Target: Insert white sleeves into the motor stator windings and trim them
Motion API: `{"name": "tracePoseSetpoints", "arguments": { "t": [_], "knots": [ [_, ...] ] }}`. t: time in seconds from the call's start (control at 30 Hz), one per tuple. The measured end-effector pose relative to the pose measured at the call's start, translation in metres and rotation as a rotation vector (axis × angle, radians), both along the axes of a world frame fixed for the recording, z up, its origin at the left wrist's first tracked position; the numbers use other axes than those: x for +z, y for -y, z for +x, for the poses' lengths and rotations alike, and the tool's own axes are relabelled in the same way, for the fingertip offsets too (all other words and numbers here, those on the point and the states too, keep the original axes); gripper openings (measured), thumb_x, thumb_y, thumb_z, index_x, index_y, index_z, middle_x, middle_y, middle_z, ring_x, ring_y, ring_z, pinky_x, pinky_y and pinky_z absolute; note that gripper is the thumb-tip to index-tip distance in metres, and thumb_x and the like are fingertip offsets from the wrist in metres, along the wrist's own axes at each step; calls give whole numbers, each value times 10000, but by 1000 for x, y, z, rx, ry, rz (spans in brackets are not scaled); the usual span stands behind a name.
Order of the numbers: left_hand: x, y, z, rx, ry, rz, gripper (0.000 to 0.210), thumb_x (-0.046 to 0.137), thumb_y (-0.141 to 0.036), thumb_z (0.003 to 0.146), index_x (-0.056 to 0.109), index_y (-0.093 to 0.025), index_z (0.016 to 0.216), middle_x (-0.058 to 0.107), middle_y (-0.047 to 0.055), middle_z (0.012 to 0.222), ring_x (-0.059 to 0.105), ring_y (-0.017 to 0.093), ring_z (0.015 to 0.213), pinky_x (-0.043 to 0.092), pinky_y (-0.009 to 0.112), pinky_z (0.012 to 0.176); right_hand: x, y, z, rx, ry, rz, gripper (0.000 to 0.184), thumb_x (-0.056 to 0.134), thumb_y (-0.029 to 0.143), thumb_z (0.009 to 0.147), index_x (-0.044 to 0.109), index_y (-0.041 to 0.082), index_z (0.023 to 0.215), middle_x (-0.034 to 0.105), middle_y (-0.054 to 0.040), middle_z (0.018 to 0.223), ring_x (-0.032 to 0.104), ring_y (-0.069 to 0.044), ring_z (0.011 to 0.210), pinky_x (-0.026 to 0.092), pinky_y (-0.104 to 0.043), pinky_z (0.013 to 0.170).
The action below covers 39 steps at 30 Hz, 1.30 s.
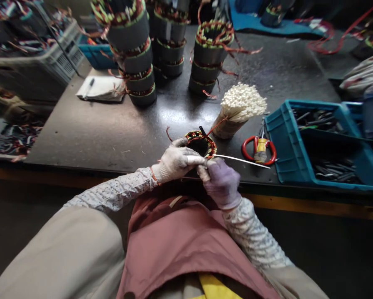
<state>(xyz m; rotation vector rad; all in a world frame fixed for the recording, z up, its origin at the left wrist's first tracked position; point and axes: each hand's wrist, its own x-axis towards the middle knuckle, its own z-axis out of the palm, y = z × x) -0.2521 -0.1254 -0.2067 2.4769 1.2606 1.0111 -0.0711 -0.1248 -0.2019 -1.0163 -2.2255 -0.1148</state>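
A small motor stator (213,146), a ring with red and yellow-green windings, sits at the table's front edge. My left hand (178,161), in a whitish glove, grips its left and near side, with the fingers reaching across the front. A black sleeve piece (202,131) and reddish lead wires stick up from the rim. My right hand (221,182), in a purple glove, is closed in a pinch against the near side; what lies between its fingertips is hidden. From the rim a thin white cord (242,160) stretches to the right, past the right hand.
A bundle of white cords (244,101) stands in a holder behind the stator. Red-handled scissors (259,150) lie beside a blue bin (292,145) of dark sleeves. Stacked stators (139,68) and a paper pad (101,88) are farther back. Crates (33,74) stand left.
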Motion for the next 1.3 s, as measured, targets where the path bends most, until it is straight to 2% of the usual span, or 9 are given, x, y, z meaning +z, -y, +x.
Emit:
{"name": "tracePoseSetpoints", "arguments": {
  "t": [0.2, 0.33, 0.53, 0.67, 0.77, 0.83, 1.03, 1.2, 1.3],
  "knots": [
    [0, -4, -3, -4, -11, 9, 219, 540, -303, 930, 681, -255, 1091, 744, 8, 1013, 683, 123, 939, 374, 351, 1062, 29, 29, 29, 393, 33, -61, 185, 564, 203, 833, 569, 187, 648, 591, -6, 565, 474, -104, 478, 276, -243, 450],
    [1, -3, -7, -43, -182, 124, 215, 518, -286, 931, 697, -289, 1050, 694, 7, 1166, 643, 148, 1053, 423, 355, 1012, 46, 23, 13, 261, -505, -569, 271, 512, 317, 837, 567, 192, 603, 607, 18, 558, 471, -76, 423, 356, -196, 377],
    [18, 10, -7, -43, -471, 176, 235, 489, -254, 939, 673, -236, 1083, 726, 29, 1063, 676, 162, 899, 513, 335, 873, 59, -38, -37, 202, -1092, -1284, 320, 419, 332, 831, 361, 222, 537, 417, 69, 453, 252, -40, 292, 231, -184, 274],
    [35, 28, -17, -16, -738, 242, 310, 476, -134, 912, 613, -184, 1185, 667, 90, 1197, 652, 218, 1006, 536, 351, 809, 46, -62, 5, 118, -992, -755, 220, 566, 398, 821, 624, 185, 827, 647, -16, 758, 552, -89, 490, 443, -209, 436],
    [39, 36, -32, -45, -808, 226, 311, 473, -104, 900, 615, -194, 1162, 693, 89, 1112, 660, 201, 908, 532, 290, 662, 35, -84, 47, -80, -736, -200, 224, 598, 382, 827, 661, 196, 934, 671, -54, 868, 638, -156, 710, 528, -291, 660],
    [37, 36, -38, -81, -810, 192, 321, 485, -111, 899, 602, -220, 1178, 700, 79, 1073, 651, 190, 853, 521, 274, 619, 31, -101, 59, -170, -487, -39, 245, 618, 381, 821, 681, 185, 955, 669, -79, 871, 642, -193, 783, 520, -325, 732],
    [33, 21, -24, 36, -761, 21, 363, 494, -139, 908, 584, -266, 1235, 684, 77, 1077, 620, 206, 871, 533, 295, 636, 27, -134, 42, -297, -203, 71, 225, 595, 364, 844, 712, 184, 913, 670, -93, 897, 614, -180, 729, 463, -295, 663],
    [48, 3, -12, 106, -778, -240, 402, 485, -194, 923, 527, -279, 1314, 597, 88, 1262, 551, 261, 1117, 541, 319, 741, 29, -133, 46, -178, -438, 85, 212, 629, 377, 837, 637, 166, 809, 625, -62, 738, 597, -172, 718, 485, -323, 706],
    [56, -8, -20, 83, -786, -321, 443, 476, -134, 904, 524, -291, 1315, 529, 68, 1370, 547, 246, 1151, 520, 309, 786, 39, -135, 43, -118, -767, 2, 233, 634, 393, 832, 549, 177, 841, 616, -32, 752, 563, -105, 561, 460, -257, 529]
  ]
}}
